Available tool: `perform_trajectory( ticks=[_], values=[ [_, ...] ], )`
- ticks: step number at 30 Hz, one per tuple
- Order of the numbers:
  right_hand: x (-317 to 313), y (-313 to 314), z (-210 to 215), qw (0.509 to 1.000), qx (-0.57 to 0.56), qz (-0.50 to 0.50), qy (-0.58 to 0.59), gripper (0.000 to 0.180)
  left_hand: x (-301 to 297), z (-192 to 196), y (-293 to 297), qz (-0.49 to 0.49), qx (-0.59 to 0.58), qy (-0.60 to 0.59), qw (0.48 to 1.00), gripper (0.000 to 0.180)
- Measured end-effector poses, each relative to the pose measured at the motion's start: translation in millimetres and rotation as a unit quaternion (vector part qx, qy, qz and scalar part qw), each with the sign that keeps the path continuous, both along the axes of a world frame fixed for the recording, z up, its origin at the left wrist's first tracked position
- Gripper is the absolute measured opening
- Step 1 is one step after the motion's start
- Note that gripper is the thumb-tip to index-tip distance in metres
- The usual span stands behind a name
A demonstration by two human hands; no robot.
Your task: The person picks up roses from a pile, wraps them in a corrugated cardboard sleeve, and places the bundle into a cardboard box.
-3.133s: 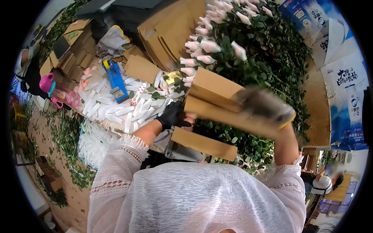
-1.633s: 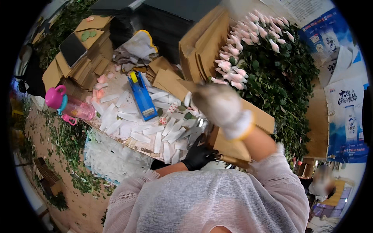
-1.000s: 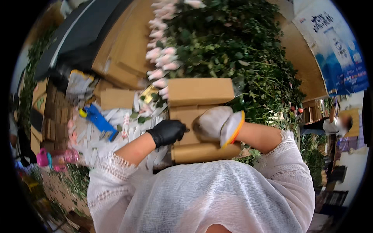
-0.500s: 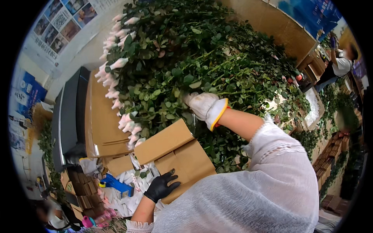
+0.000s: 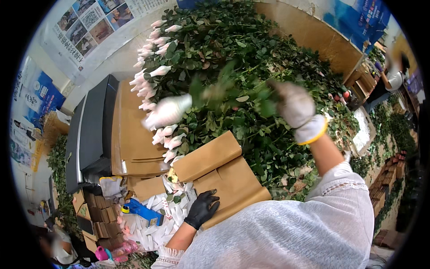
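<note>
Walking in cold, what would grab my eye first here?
The great heap of leafy rose stems filling the middle, its wrapped pale buds along the left edge. Above it the right hand, in a pale glove, lifts one blurred stem; the black-gloved left hand rests on brown cardboard sheets.

The right hand wears a pale knitted cloth glove, the left hand a matt black one (rubber, by its look). The folded sheets are plain brown matt paper.
</note>
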State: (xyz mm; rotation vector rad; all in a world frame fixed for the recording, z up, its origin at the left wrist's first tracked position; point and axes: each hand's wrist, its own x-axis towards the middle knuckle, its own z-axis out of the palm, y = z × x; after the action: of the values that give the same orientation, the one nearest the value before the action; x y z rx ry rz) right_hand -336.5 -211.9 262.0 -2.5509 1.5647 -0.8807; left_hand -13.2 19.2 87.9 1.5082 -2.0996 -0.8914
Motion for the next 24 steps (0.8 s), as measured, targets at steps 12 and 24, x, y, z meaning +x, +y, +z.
perform_trajectory(
  ticks=[12,24],
  values=[
    [81.6,15.6,13.4,0.977,0.082,-0.077,0.179,0.025,-8.6,-23.5,-5.6,-0.016,-0.033,0.016,0.999,0.031],
    [237.2,-88.8,-65.9,0.935,0.174,0.056,0.303,0.022,-7.7,-56.9,12.1,0.097,0.013,0.106,0.990,0.033]
  ],
)
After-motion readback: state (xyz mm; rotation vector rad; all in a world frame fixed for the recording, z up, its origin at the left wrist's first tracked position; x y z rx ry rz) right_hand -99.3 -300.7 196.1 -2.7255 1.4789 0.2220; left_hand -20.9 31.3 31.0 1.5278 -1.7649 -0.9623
